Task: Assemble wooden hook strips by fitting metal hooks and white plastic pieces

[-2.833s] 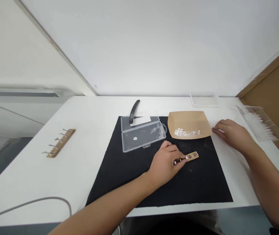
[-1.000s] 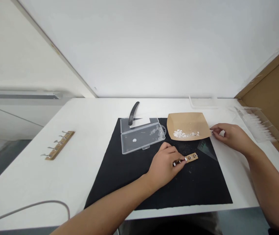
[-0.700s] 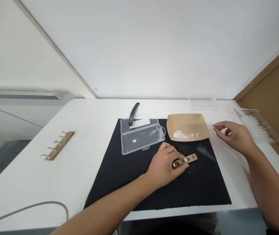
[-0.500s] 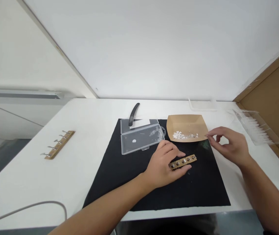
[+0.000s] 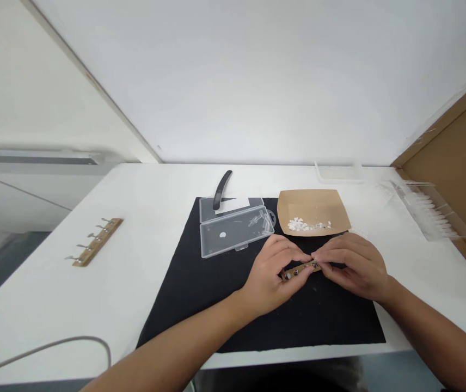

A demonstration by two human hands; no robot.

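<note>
Over the black mat, my left hand grips a narrow wooden strip with several round metal pieces along it. My right hand is closed at the strip's right end, thumb and fingertips pressed together there and touching or nearly touching my left fingertips. Whether those right fingers pinch a small piece is hidden. Just behind the hands stands a brown paper tray with small white bits. A clear plastic case lies open to the left, with clear slivers and one white dot inside.
A black curved file rests on white paper behind the case. Another wooden strip with upright metal pieces lies far left. Clear tips in a case sit at right; a cable crosses the front left.
My right hand has moved left and toward me, from the paper tray's right corner to the strip's right end. My left fingers have drawn closer together around the strip.
</note>
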